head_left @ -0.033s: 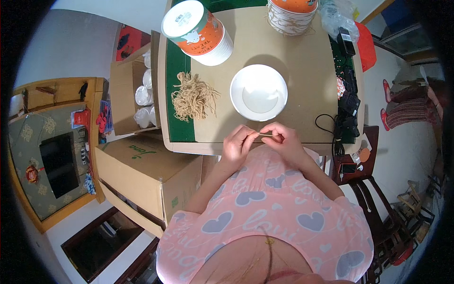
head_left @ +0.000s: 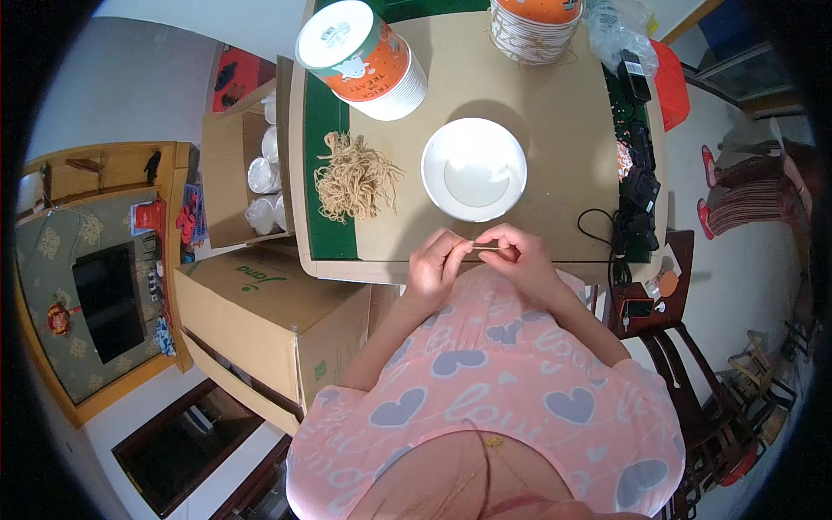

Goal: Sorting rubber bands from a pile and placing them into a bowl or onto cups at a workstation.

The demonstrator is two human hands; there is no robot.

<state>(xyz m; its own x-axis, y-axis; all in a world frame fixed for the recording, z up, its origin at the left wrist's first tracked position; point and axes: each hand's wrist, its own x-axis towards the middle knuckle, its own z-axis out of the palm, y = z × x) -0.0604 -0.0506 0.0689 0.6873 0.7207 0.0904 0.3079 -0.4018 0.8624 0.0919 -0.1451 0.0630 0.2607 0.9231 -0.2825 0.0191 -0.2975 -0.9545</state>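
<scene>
Close above the table's near edge, my left hand [head_left: 435, 263] and my right hand [head_left: 520, 257] face each other, both closed in a pinch. A short piece of tan twine [head_left: 487, 248] runs between their fingertips, each hand gripping one end. Just beyond them stands a white paper bucket [head_left: 475, 214], its open mouth up and nothing visible inside. To its left lies a loose heap of tan twine pieces [head_left: 357, 178]. Behind the heap, a stack of orange printed paper buckets [head_left: 373, 69] leans on its side. Another stack of buckets [head_left: 533, 39], with twine around its rims, is at the far right.
Black power adapters and cables [head_left: 640, 191] line the table's right edge, below a clear plastic bag [head_left: 617, 26]. A closed cardboard box [head_left: 269, 299] and an open carton [head_left: 230, 147] of white wrapped items stand left. Another person's legs [head_left: 754, 199] show at right.
</scene>
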